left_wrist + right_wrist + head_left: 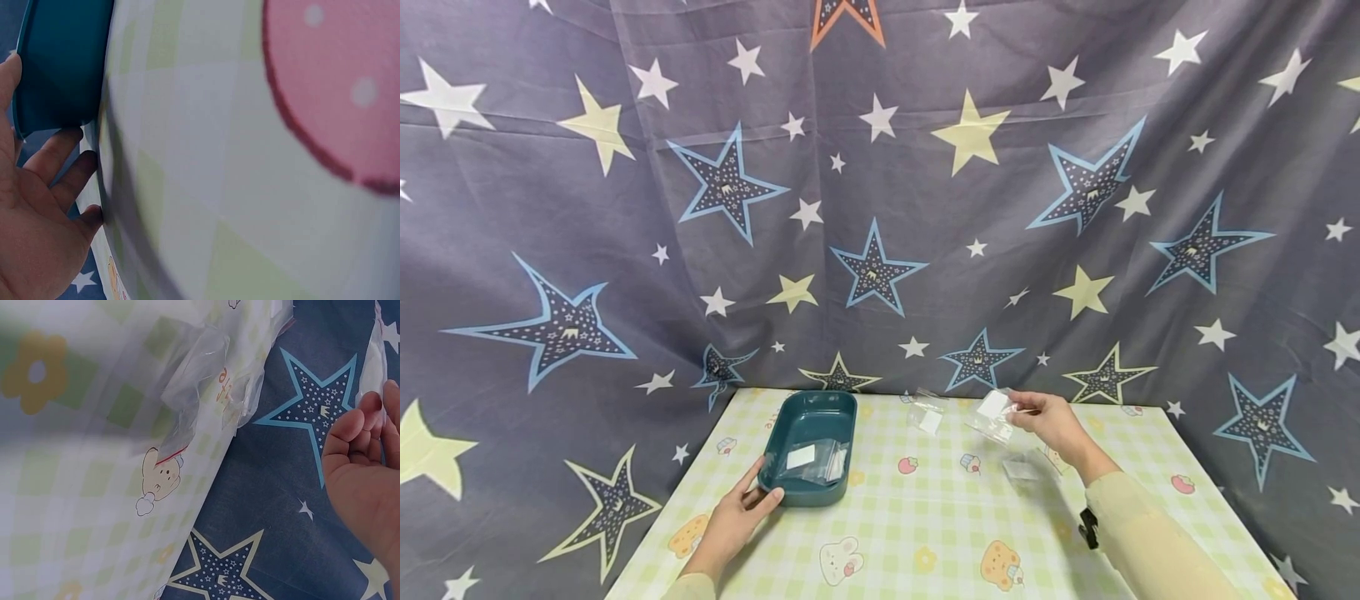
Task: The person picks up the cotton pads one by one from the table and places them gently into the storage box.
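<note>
The right hand (1051,421) pinches a clear, wrinkled plastic bag (992,408) with a white square, above the table's (917,521) far right part; the left hand (730,521) grips a teal tray (812,497), near left corner.

We see a dark teal, rounded rectangular tray (814,427) lying open side up, the left hand (730,521) gripping its near-left corner. Inside lie clear plastic bags with white inserts (808,473). The right hand (1051,425) pinches a similar clear bag (992,408) above the table (917,517), where we see two more bags (928,419) lying apart.
</note>
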The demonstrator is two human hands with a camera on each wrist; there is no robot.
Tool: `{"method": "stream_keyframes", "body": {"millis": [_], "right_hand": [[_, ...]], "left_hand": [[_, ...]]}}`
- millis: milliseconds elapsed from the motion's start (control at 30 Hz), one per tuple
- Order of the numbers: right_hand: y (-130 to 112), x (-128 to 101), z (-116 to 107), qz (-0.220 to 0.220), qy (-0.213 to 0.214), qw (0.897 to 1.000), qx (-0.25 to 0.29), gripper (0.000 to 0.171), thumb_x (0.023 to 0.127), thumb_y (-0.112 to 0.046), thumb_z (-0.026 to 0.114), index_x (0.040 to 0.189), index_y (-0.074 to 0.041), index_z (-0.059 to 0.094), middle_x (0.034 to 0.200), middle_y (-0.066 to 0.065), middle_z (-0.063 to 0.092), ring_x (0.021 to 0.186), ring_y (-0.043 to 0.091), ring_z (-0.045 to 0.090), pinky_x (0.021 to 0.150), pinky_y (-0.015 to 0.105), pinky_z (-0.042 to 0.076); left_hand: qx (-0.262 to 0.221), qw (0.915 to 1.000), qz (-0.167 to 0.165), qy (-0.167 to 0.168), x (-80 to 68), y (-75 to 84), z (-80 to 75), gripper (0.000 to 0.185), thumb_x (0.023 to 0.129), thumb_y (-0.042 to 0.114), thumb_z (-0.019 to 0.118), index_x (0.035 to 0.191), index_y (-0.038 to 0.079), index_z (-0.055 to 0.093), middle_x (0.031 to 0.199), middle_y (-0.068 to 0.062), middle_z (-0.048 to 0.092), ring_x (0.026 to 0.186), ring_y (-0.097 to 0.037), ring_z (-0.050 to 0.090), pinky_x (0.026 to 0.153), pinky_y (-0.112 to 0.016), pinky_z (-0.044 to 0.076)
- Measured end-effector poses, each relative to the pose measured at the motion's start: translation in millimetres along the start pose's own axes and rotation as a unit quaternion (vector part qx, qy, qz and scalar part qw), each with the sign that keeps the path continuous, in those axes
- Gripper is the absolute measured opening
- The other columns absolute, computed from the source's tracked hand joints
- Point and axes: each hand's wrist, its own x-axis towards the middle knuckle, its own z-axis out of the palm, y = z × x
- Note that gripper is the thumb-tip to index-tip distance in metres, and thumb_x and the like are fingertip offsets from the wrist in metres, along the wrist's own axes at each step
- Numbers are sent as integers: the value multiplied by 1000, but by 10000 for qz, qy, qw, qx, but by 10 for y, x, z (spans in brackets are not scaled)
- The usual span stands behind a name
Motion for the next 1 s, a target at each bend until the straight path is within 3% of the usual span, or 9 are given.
{"method": "stream_keyframes", "body": {"millis": [300,600,1000], "right_hand": [[-24,22,34,-29,-70,9999,152,52,104,-18,73,152,-4,60,130,20,71,101,10,69,87,25,60],[-68,23,93,-84,-182,9989,414,53,104,-17,73,153,-3,59,130,22,71,100,10,68,96,39,62],[-100,54,157,-72,-207,9978,630,53,101,-16,74,151,-1,60,127,17,71,99,8,67,87,24,58]], "left_hand": [[-65,10000,-42,-24,27,-18,1,95,96,68,69,172,37,21,159,-27,50,149,-44,51,115,-59,51],[-143,9999,66,-9,2,-32,1,94,97,65,70,173,36,22,157,-28,52,148,-44,52,115,-58,52],[-234,9997,86,-34,19,-39,1,95,96,66,70,173,36,22,157,-28,52,149,-44,51,116,-60,50]]}}
